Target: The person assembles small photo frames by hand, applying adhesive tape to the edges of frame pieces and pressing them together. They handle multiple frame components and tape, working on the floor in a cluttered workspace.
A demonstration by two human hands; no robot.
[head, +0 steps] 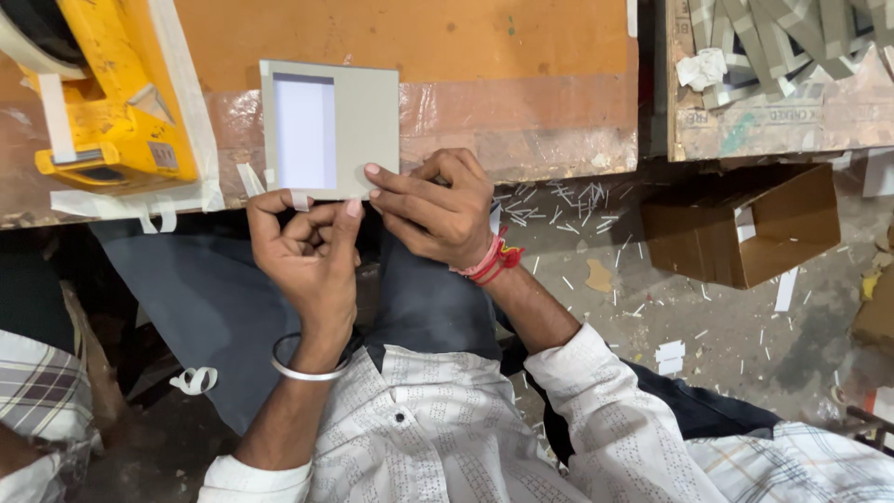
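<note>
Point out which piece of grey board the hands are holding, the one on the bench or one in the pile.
The square grey card with the pale rectangular window, at the bench edge. The left hand and right hand pinch its lower edge; the grey strips at upper right lie untouched.

I see the card [328, 129] lying on the worktop [419, 56], its near edge at the worktop's front edge. The tape dispenser [107, 102] sits on the worktop to the card's left. My left hand [312, 256] is at the card's near edge, my right hand [438, 210] just beside it at the near right corner. Right of the worktop, an open box [745, 224] lies on the floor [745, 335], with a second board [773, 102] of strips behind it.
</note>
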